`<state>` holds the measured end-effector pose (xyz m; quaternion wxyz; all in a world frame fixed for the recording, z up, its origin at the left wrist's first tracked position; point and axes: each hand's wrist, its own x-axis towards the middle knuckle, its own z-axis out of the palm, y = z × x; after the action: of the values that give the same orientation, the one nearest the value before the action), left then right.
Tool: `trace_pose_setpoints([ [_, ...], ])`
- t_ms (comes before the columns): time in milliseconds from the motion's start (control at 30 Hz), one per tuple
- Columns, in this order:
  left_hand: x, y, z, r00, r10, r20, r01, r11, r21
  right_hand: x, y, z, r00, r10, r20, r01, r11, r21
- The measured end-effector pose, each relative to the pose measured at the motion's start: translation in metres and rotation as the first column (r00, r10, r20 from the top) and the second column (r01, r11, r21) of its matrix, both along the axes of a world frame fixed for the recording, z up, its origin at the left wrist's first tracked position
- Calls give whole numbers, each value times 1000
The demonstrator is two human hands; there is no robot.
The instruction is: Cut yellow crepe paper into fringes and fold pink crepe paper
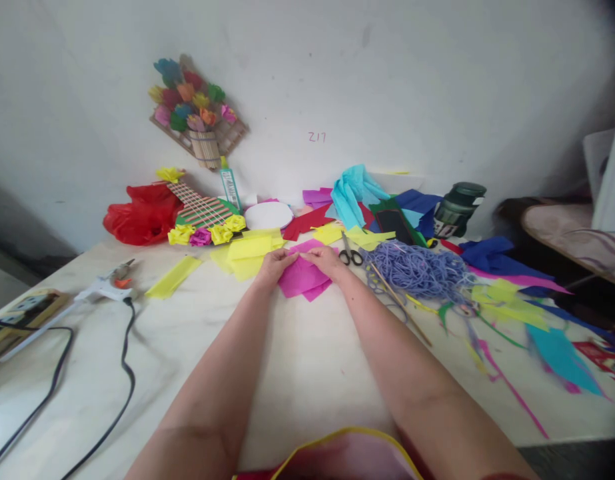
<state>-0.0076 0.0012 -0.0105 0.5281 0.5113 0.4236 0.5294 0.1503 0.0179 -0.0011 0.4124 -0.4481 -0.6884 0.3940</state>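
Note:
Both my arms reach out over a white table (297, 360). My left hand (273, 265) and my right hand (327, 260) rest on a stack of magenta crepe paper squares (302, 275), fingers pinched on its far edge. Yellow paper sheets (250, 252) lie just beyond my left hand. Black-handled scissors (351, 253) lie just right of my right hand. A pile of lilac yarn (420, 268) with a thin wooden stick (400, 303) sits further right.
A white glue gun (104, 287) with a black cable (127, 373) lies at the left, near a power strip (24, 308). A red plastic bag (140, 213), a paper-flower guitar craft (202, 217), a white round lid (268, 215), crepe papers and a dark green jar (457, 208) line the wall. Paper scraps (517, 307) cover the right.

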Motion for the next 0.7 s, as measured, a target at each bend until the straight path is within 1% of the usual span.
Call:
trace_pose_setpoints([
  [133, -2, 1, -2, 999, -20, -29, 21, 1000, 14, 0, -2, 2, 999, 20, 33, -20, 1000, 6],
  [233, -3, 2, -4, 999, -12, -48, 14, 999, 45, 0, -4, 5, 999, 39, 35, -39, 999, 4],
  [400, -4, 4, -5, 995, 47, -90, -40, 996, 80, -1, -6, 6, 999, 51, 16, -51, 999, -11],
  [567, -1, 4, -4, 970, 120, -209, -99, 989, 108, -1, -3, 2, 998, 67, -14, -67, 997, -49],
  [700, 1, 4, -1, 936, 176, -304, -132, 978, 160, 0, -1, 0, 997, 70, -31, -71, 997, -39],
])
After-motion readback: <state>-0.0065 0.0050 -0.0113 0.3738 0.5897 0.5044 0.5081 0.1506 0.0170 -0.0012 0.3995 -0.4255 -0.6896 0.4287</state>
